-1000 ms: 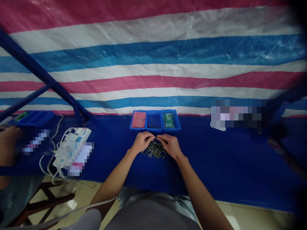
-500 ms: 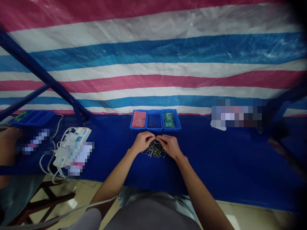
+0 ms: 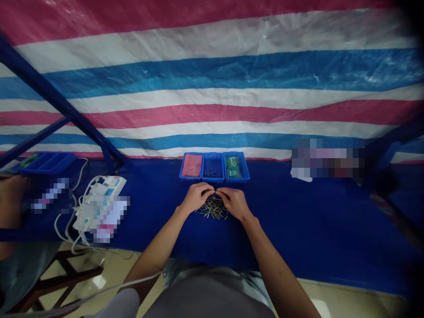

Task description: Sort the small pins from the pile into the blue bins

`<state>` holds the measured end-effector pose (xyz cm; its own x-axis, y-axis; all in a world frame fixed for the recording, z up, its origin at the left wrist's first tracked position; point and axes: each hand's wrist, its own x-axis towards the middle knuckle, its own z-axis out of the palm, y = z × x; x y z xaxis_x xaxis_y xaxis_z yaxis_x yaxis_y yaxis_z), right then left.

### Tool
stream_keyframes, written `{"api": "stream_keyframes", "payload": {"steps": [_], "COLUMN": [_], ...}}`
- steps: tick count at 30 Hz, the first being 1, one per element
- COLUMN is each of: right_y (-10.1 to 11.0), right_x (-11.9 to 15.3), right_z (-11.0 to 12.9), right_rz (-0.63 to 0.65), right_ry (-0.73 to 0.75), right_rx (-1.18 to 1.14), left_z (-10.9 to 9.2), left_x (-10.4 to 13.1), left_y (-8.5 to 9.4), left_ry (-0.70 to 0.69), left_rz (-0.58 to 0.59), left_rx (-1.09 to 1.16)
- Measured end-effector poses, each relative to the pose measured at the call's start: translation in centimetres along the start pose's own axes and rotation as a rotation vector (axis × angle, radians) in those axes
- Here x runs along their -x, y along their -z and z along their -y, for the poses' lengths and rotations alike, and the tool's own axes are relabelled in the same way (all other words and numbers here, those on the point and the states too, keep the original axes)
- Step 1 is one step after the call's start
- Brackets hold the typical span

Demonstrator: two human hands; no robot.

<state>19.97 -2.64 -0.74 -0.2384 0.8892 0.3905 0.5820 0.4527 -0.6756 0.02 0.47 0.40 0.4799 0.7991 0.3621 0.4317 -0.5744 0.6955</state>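
Hardly anything has shifted over the last second: the left hand (image 3: 197,196) and right hand (image 3: 236,201) remain at the far edge of a loose pile of thin brass-coloured rods (image 3: 212,208), with the fingertips nearly meeting above it. That steadiness suggests fine fingertip work on a single small piece rather than a reach for another. Each grip is drawn in to a narrow thumb-and-finger pinch; whether either closes fully, or has a rod between its tips, is too small to tell. The pile itself lies on the blue worktop (image 3: 298,221), between the wrists and partly covered by the fingers, its pieces crossing at all angles.

Just beyond the hands, three blue bins stand side by side. The left bin (image 3: 191,179) holds flat pinkish-red packets or cards (image 3: 192,165); the middle bin (image 3: 213,162) has a few slim dark pieces (image 3: 209,173) scattered towards its near side; the right bin (image 3: 237,179) contains green-and-clear sachets (image 3: 233,167). Well off to the left, near a co-worker's blurred hand (image 3: 13,201), sits a blue divided tray (image 3: 53,163) with something green (image 3: 30,159) at its left end.
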Motion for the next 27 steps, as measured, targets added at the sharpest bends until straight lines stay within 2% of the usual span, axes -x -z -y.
{"api": "stream_keyframes", "payload": {"steps": [15, 27], "right_y": [0.00, 0.82], "right_x": [-0.16, -0.19], "right_z": [0.79, 0.80], "right_rz": [0.097, 0.022], "right_ry": [-0.085, -0.043], "right_rx": [0.234, 0.038], "left_z": [-0.12, -0.12], "left_x": [-0.04, 0.05], "left_y": [-0.14, -0.02], "left_ry": [-0.026, 0.028], "left_rz": [-0.021, -0.060], "left_rx": [0.002, 0.002]}}
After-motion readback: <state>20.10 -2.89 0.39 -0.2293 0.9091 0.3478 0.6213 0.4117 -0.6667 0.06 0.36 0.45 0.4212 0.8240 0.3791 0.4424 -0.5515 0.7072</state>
